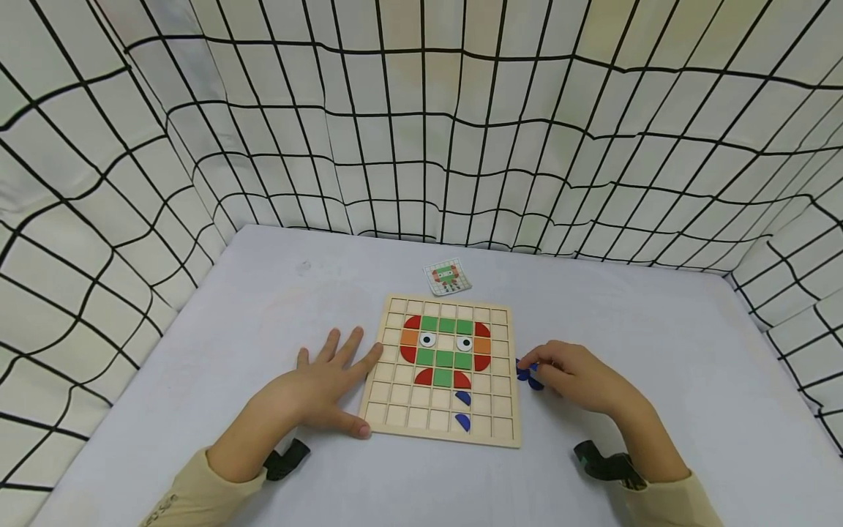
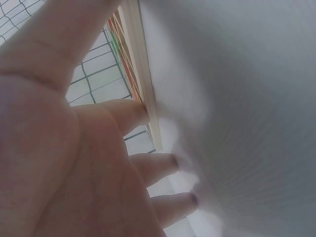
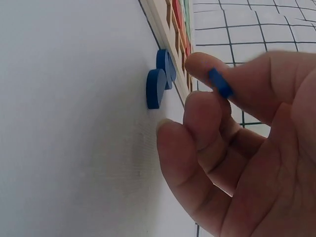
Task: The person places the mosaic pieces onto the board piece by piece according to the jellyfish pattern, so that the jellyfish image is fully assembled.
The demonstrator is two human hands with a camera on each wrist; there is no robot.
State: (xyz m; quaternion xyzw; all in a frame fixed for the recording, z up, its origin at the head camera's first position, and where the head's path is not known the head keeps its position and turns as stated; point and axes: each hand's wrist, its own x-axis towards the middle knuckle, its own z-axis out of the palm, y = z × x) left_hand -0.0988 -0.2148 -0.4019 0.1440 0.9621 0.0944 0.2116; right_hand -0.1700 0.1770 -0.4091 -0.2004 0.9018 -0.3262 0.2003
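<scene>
A square wooden grid board lies on the white table. Red, green and orange pieces and two eye pieces form a figure on it, with two blue rounded pieces in cells below. My left hand lies spread at the board's left side, its index finger and thumb touching the edge. Off the board's right edge, my right hand pinches a small blue piece between thumb and fingers. Beneath those fingers, loose blue pieces sit on the table against the board; the hand partly hides them in the head view.
A small card printed with a coloured figure on a grid lies just behind the board. White walls with black netting enclose the back and sides of the table. A dark wrist strap shows under each forearm.
</scene>
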